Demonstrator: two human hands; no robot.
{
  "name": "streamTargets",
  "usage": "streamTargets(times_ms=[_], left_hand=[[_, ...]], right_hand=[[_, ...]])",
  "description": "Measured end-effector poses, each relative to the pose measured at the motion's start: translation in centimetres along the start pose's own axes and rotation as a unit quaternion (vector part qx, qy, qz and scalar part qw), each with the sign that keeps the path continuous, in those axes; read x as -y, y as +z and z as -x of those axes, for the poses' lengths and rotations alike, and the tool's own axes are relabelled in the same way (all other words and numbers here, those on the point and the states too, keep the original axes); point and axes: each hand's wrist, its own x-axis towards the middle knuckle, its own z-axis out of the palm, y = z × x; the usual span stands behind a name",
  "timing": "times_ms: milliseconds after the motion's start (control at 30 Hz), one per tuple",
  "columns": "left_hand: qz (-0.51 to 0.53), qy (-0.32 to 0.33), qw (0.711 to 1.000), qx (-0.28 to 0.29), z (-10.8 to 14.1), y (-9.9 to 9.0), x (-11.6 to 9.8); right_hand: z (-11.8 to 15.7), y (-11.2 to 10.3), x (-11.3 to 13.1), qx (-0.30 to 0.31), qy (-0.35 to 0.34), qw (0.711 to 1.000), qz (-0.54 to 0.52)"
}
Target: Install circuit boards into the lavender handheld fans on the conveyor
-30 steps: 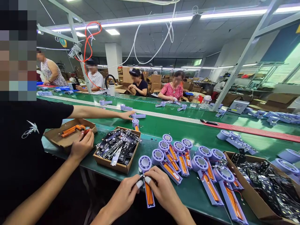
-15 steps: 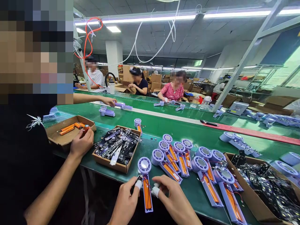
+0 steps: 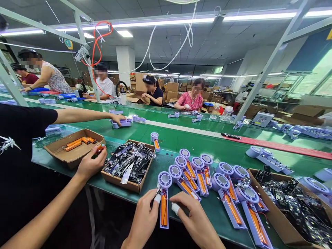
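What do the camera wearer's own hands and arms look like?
The left hand and right hand are gloveless, each with a white wrap around its thumb. No sleeve shows on the visible part of either arm.

Holds left hand (image 3: 144, 212) and right hand (image 3: 193, 214) near each other, apart, low in the head view.
Pinches with left thumb (image 3: 154, 208) and forefinger almost together; on the right, arches forefinger over thumb (image 3: 183, 217), leaving a gap between the tips. Wears a white cover on each thumb tip. Reaches forward from the bottom edge, with right wrist (image 3: 209, 238) slanting in from the lower right.
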Motion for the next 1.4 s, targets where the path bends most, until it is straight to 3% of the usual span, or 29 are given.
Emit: streamTargets(times_ms=[167, 300, 467, 633, 767, 1000, 1167, 1400], left_hand=[[-0.038, 0.004, 0.999, 0.001, 0.2, -0.1, -0.2], [-0.073, -0.006, 0.997, 0.002, 0.8, 0.2, 0.2], [-0.089, -0.019, 0.996, 0.009, 1.3, 0.3, 0.5], [-0.081, -0.021, 0.996, -0.001, 1.3, 0.1, 0.7], [-0.064, -0.043, 0.997, -0.016, 1.1, 0.1, 0.8], [-0.053, -0.052, 0.996, -0.04, 1.8, 0.3, 0.1], [-0.059, -0.005, 0.998, -0.023, 2.1, 0.2, -0.3], [-0.025, -0.042, 0.999, -0.023, 1.8, -0.1, -1.2]], right_hand=[[-1.2, 0.2, 0.3, -0.079, -0.009, 0.997, 0.001], [-2.5, 0.6, 0.4, -0.114, 0.038, 0.988, -0.099], [-4.3, 1.8, 0.1, -0.088, 0.146, 0.95, -0.261], [-4.8, 2.5, -0.8, -0.047, 0.166, 0.938, -0.3], [-4.4, 1.9, -0.8, -0.032, 0.139, 0.958, -0.247], [-2.7, 1.6, 0.4, -0.015, 0.061, 0.998, -0.027], [-2.0, 1.8, 1.0, 0.0, -0.024, 0.999, 0.032], [-1.7, 2.3, 0.8, 0.016, -0.078, 0.984, 0.161]])
